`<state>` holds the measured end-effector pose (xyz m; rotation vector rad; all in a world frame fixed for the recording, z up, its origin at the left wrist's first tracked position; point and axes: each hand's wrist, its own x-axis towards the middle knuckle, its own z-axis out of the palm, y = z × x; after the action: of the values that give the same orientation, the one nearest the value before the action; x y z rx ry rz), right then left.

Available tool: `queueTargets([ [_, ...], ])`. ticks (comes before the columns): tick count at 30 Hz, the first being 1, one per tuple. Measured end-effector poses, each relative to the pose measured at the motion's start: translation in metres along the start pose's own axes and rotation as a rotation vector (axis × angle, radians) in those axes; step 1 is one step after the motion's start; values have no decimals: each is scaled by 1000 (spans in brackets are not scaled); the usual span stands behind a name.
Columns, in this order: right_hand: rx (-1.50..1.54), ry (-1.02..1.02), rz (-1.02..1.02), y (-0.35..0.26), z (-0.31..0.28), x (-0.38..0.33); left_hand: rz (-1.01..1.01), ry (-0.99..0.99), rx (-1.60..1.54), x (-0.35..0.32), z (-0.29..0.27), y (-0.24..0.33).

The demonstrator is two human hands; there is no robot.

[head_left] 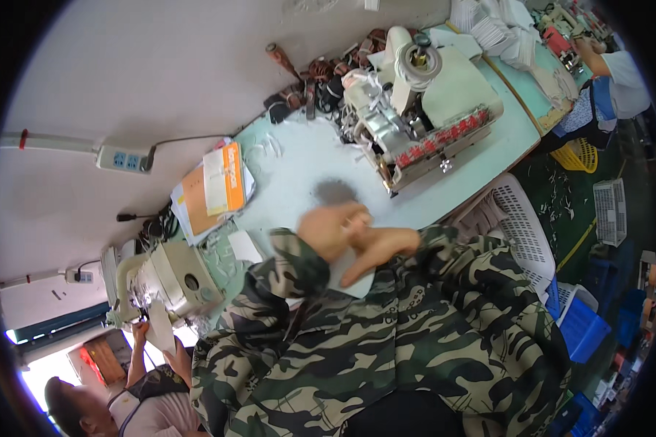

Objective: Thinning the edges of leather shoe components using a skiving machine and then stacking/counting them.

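My hands meet in front of my camouflage jacket, above the near edge of the pale table (299,156). My right hand (383,250) is closed on a flat white piece (358,282), cloth or paper, with a finger lying across its face. The piece hangs below that hand, against the jacket. My left hand (326,230) touches or overlaps the right one from the left. Motion blurs it, and whether its fingers hold anything does not show.
A sewing machine (444,87) stands at the table's back right. Papers with an orange-and-white booklet (226,178) lie left, near another machine (178,280) where a person holds white cloth. A white basket (523,226) and a blue bin (583,331) are right.
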<state>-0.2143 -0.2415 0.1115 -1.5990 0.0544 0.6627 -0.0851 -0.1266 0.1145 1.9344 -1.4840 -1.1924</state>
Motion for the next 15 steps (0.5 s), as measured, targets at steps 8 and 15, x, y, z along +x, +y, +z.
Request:
queueTargets([
  [8, 127, 52, -439, 66, 28, 33, 99, 320, 323, -10, 55, 27],
  [15, 201, -96, -39, -6, 14, 9, 137, 117, -130, -21, -3, -4],
])
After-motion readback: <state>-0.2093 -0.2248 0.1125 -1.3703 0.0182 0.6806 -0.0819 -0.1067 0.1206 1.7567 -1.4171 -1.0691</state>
